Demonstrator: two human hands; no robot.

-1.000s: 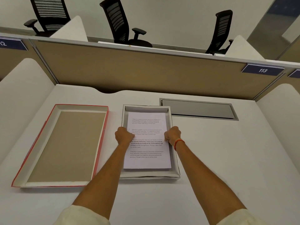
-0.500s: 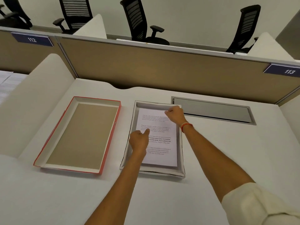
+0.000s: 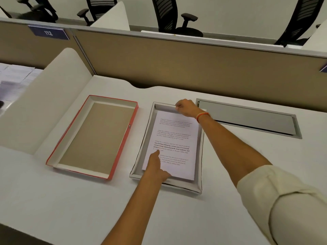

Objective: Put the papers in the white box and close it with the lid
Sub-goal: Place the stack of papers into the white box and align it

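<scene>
Here we are over the pale surface (image 3: pixel 230 183), and the white box (image 3: pixel 199 187) sits just right of centre with its lid off. The papers (image 3: pixel 174 138) lie flat inside it, a printed sheet on top, text facing up, their right side close to the box's right wall and a strip of bare box floor showing along their left and at 12 o'clock.

The left hand (image 3: pixel 156 166) is down at the 7 o'clock corner of the papers. Its index finger is stretched out, the tip pressing on the sheet near the left margin, the other fingers curled under. It grips nothing; it just rests on the page.

The right hand (image 3: pixel 186 107) is up at 12 o'clock, loosely closed at the far wall of the box, knuckles up. Its fingers are bent toward the top edge of the papers, but whether they pinch the sheet or only touch the box rim, I cannot tell. An orange band (image 3: pixel 202 116) circles that wrist, and a cream sleeve (image 3: pixel 283 200) is rolled up the arm at 4 o'clock.

Over at 9 o'clock from the box lies the lid (image 3: pixel 122 138), red outside, upside down, brown inner face showing, set apart from the box by a strip of bare surface.

At 2 o'clock from the box, a grey cable flap (image 3: pixel 247 119) is set into the surface. A tan partition (image 3: pixel 177 62) runs across 12 o'clock with a blue plate reading 112 (image 3: pixel 48 33), and black office chairs (image 3: pixel 169 15) stand behind it.
</scene>
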